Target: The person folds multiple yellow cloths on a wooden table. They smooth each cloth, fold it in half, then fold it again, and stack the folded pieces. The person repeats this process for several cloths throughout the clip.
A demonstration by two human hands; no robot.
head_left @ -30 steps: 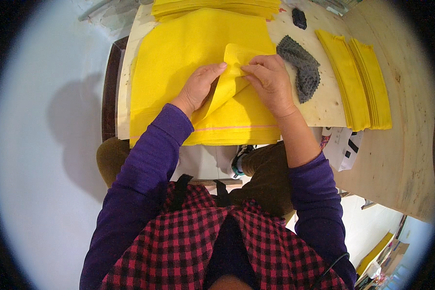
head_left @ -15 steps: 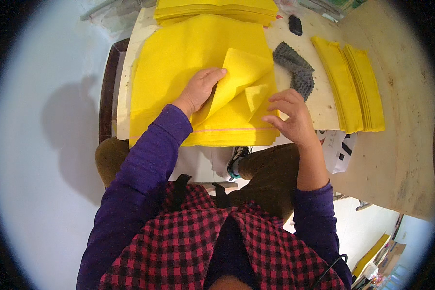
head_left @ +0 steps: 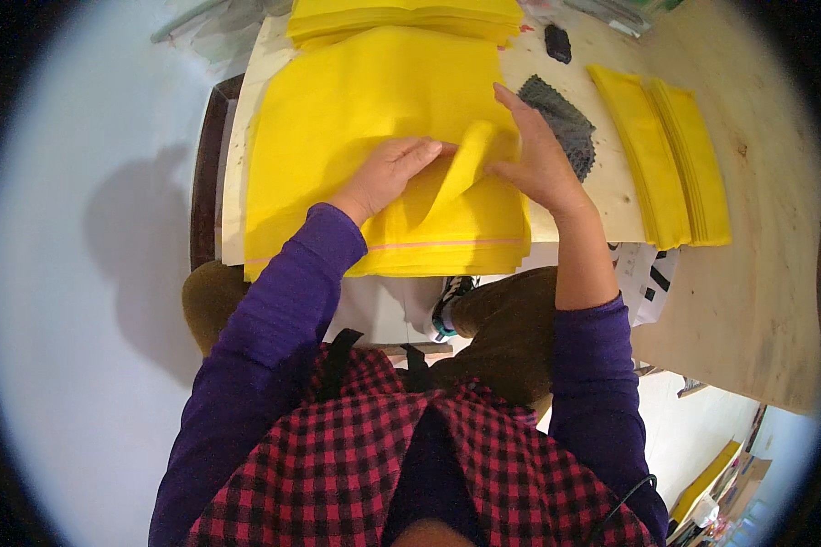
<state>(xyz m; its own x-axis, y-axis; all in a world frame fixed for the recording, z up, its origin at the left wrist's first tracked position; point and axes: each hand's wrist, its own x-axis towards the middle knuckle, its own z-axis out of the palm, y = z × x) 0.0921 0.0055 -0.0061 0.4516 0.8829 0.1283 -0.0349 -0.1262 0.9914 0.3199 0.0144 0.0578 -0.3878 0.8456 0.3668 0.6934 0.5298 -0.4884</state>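
A stack of yellow fabric sheets point(head_left: 337, 100) lies before me, with a thin pink line along its near edge. The top sheet's right part stands up in a curled fold point(head_left: 470, 164) between my hands. My left hand point(head_left: 388, 175) rests on the stack left of this fold, fingers stretched toward it, their tips at its edge. On the fold's other side, my right hand point(head_left: 543, 164) is raised with fingers extended and thumb apart. Its thumb is by the fold; the exact contact is blurred. A crumpled grey, bumpy-textured cloth point(head_left: 561, 123) lies just beyond the right hand.
Another yellow stack point(head_left: 401, 20) sits at the far edge. Two narrow folded yellow bundles point(head_left: 661, 155) lie to the right on the pale wooden table point(head_left: 616, 173). A small black object point(head_left: 557, 44) is at the back. A wooden panel point(head_left: 739, 273) stretches along the right.
My right hand has moved up and forward beside the fold, its fingers extending. The loose flap has changed from a broad spread corner to a narrow upright curl. The left hand has shifted slightly right.
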